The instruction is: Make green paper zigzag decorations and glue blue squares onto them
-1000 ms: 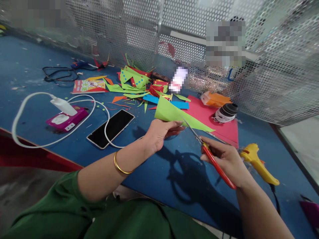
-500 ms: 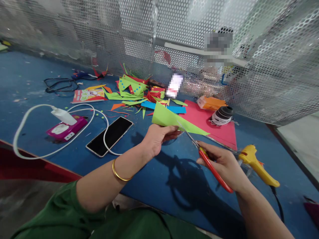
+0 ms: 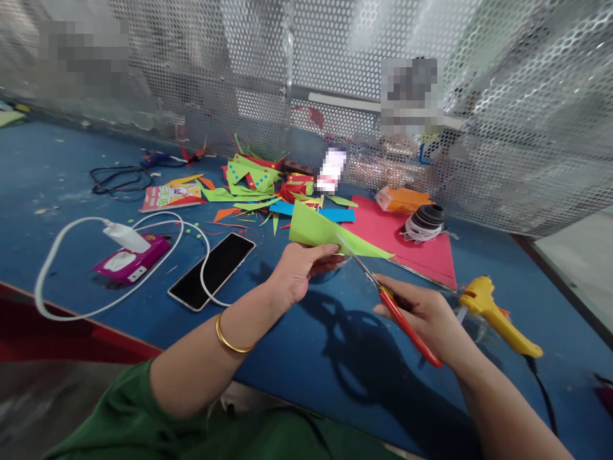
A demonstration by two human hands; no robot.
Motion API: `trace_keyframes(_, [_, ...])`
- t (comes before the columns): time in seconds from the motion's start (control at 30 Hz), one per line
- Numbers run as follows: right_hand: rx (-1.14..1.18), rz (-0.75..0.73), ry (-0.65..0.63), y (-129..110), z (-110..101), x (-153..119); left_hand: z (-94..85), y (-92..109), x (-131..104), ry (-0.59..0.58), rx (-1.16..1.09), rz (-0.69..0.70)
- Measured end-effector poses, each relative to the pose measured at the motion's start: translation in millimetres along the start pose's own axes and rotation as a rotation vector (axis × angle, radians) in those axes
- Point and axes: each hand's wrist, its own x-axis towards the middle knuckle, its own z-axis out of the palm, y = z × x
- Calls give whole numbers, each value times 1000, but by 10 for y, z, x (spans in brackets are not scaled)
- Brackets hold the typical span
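Over the table (image 3: 278,358), left hand (image 3: 297,268) grips green paper (image 3: 311,228), right hand (image 3: 433,316) scissors (image 3: 406,324) — both barely shifted.

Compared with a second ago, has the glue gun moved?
No: the glue gun has shifted neither way, lying beside the near corner of the pink sheet as before.

Bold characters are printed across the pink and yellow packet (image 3: 165,197), but they are too small and blurred to read, and no other lettering is legible.
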Motion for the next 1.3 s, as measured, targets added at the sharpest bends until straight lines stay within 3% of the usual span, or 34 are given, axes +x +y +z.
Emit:
trace_keyframes(0.17, [-33,-21,33,25,-30,20,-57,50,40,-55,8,-1])
trace_keyframes(0.33, [-39,-8,73,92,-130,19,-142,271,87,8,-100,56])
trace_keyframes(0.53, [-33,-48,69,97,-215,2,-209,446,76,-83,108,128])
trace_keyframes(0.83, [-53,-95,77,132,-206,-13,-230,402,63,-168,257,23])
trace_keyframes(1.3, [-143,-62,53,74,-198,-36,-166,364,47,-84,318,149])
